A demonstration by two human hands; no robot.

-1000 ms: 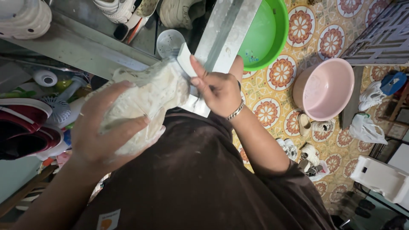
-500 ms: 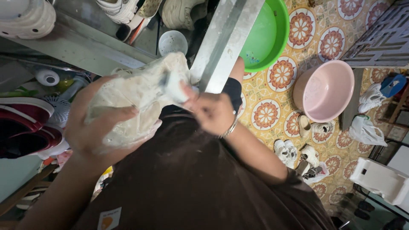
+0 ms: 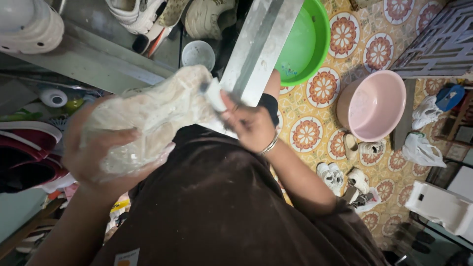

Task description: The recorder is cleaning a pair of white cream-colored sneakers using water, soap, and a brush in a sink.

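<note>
Shoe (image 3: 148, 118): one, soapy, now lower-left than before.
Left hand (image 3: 91, 157): clasps it.
Right hand (image 3: 249, 125): pinches one white sponge (image 3: 215, 93).
Basins: two.

Around us we see a green basin (image 3: 304, 39) on the patterned floor tiles (image 3: 322, 87), with a pink basin (image 3: 372, 106) a little to its right. A slanting metal beam (image 3: 258, 42) crosses in front of the green basin, and a small white cup (image 3: 198, 53) sits just left of it. White sneakers (image 3: 133, 11) rest on the metal shelf (image 3: 88, 59) at the top. Red shoes (image 3: 24, 152) lie at the left edge. Small pairs of pale shoes (image 3: 340, 175) lie on the tiles below the pink basin, near a white plastic bag (image 3: 422, 150) and a white plastic stool (image 3: 441, 206).
</note>
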